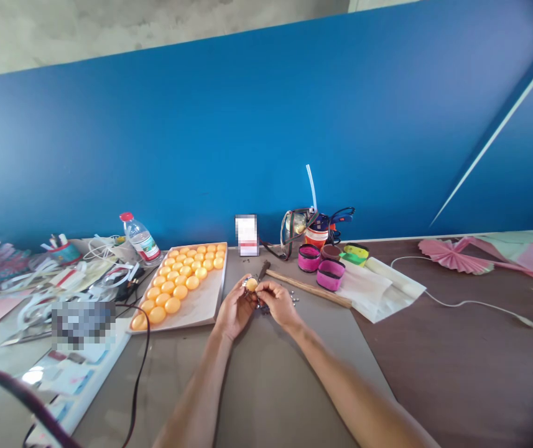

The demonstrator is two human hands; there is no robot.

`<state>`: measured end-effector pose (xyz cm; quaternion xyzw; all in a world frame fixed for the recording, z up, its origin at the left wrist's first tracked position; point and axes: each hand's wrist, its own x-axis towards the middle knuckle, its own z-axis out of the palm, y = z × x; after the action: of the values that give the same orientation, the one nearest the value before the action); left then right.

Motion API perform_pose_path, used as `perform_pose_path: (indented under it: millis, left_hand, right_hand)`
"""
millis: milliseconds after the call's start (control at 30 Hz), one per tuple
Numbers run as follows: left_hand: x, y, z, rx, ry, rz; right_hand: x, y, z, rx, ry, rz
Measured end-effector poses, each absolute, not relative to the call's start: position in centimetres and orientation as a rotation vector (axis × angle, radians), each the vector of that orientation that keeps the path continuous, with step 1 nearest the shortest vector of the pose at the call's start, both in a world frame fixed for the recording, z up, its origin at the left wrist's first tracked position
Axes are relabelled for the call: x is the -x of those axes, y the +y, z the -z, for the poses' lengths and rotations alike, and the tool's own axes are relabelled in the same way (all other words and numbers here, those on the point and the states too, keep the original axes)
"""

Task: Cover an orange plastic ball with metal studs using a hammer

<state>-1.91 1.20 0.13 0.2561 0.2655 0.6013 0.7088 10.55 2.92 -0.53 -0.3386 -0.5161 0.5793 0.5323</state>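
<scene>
**Item:** orange ball (252,284). Small, round, plain and glossy. As a sphere it shows no long axis, and which way it faces cannot be told. A silvery speck at its upper left edge is too small to identify.

**Location:** just above the grey table (266,379), centre, right of the tray (198,311).

**Held by:**
- left hand (233,309), fingers curled round it from below.
- right hand (278,303), fingertips pinched on its right side.

**Nearby:**
- rows of matching balls (180,283) in the tray.
- hammer (308,288), head near the hands, wooden handle running right.
- pink tape rolls (330,274).
</scene>
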Motion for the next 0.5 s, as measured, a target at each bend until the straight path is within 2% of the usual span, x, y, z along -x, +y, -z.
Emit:
perform_pose_path:
  millis: [500]
  left_hand:
    - [1.72,0.88,-0.27,-0.638,0.582,-1.35]
  right_hand:
    - [-10.52,3.25,1.38,0.801,-1.178,-1.476]
